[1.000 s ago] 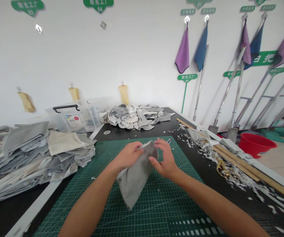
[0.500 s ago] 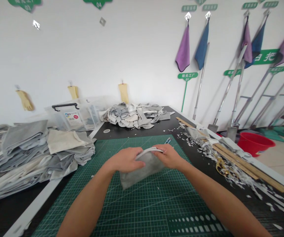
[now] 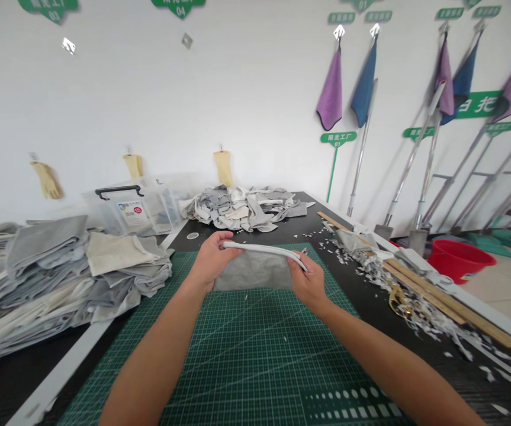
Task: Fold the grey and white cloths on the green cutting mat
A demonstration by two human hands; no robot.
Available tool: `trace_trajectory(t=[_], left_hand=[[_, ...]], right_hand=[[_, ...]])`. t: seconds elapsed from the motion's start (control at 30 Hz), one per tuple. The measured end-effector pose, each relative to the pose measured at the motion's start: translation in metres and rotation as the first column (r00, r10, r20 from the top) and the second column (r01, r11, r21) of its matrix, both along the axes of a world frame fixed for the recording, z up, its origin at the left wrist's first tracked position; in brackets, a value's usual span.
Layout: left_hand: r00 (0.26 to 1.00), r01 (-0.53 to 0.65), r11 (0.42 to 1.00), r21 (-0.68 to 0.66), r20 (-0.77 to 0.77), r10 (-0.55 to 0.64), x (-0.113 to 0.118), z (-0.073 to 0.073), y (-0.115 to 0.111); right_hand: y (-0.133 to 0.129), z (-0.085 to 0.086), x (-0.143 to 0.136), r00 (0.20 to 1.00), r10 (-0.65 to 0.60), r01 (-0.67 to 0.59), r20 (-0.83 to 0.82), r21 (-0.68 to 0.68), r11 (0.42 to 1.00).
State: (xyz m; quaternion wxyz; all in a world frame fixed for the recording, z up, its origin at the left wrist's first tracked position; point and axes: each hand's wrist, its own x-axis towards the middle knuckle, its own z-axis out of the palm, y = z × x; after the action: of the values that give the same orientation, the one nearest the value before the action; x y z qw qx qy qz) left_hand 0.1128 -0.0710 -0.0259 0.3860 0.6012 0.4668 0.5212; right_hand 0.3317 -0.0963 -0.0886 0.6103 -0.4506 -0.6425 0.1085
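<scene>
Both left hand (image 3: 209,261) and right hand (image 3: 310,283) pinched the cloth (image 3: 255,271), mat (image 3: 255,349) beneath them. I judged this straightening; the next move needed even tension.

The cloth (image 3: 255,272) between the left hand (image 3: 213,260) and the right hand (image 3: 309,281) is plain grey, its upper edge a paler, whitish grey. Below both hands, the cutting mat (image 3: 246,349) is dark green with a fine pale grid, plus rows of white ovals and blocks. Left of the left hand, the stacked cloths (image 3: 46,245) mix greys and cream. Right of the right hand, the tabletop (image 3: 364,305) is black, the wooden strips (image 3: 459,306) tan and the bucket (image 3: 459,260) red.
</scene>
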Motion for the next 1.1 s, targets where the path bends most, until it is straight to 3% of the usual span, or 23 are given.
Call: trace_trajectory(t=[0.17, 0.3, 0.4, 0.5, 0.63, 0.73, 0.9, 1.1], left_hand=[[0.999, 0.018, 0.996, -0.089, -0.049, -0.022, 0.002, -0.006, 0.004], [0.986, -0.064, 0.992, 0.109, -0.144, 0.079, 0.000, 0.002, -0.002], [0.932, -0.089, 0.958, 0.273, -0.317, 0.177, -0.001, 0.009, -0.013], [0.804, -0.032, 0.937, 0.347, -0.548, 0.231, 0.003, 0.012, -0.025], [0.619, 0.258, 0.911, 0.322, -0.779, 0.100, 0.012, 0.010, -0.039], [0.503, 0.309, 0.914, 0.263, -0.861, 0.077, 0.018, 0.009, -0.045], [0.444, 0.186, 0.905, 0.383, -0.854, 0.270, 0.020, 0.009, -0.047], [0.476, 0.258, 0.785, 0.563, -0.781, 0.404, 0.018, 0.004, -0.045]], right_hand=[[-0.002, -0.012, -0.006, 0.998, -0.040, 0.039, -0.052, -0.020, 0.999], [0.000, -0.017, -0.004, 0.996, 0.086, -0.084, 0.023, -0.069, 0.994], [-0.002, -0.016, -0.003, 0.972, 0.197, -0.193, 0.129, -0.039, 0.980], [-0.007, -0.004, -0.008, 0.953, 0.198, -0.203, 0.230, 0.001, 0.979], [-0.012, 0.024, -0.019, 0.872, 0.187, -0.196, 0.452, -0.027, 0.980], [-0.014, 0.045, -0.025, 0.791, 0.260, -0.226, 0.553, -0.129, 0.965], [-0.015, 0.063, -0.029, 0.767, 0.264, -0.208, 0.585, -0.163, 0.964], [-0.014, 0.067, -0.027, 0.787, 0.234, -0.175, 0.570, -0.157, 0.972]])
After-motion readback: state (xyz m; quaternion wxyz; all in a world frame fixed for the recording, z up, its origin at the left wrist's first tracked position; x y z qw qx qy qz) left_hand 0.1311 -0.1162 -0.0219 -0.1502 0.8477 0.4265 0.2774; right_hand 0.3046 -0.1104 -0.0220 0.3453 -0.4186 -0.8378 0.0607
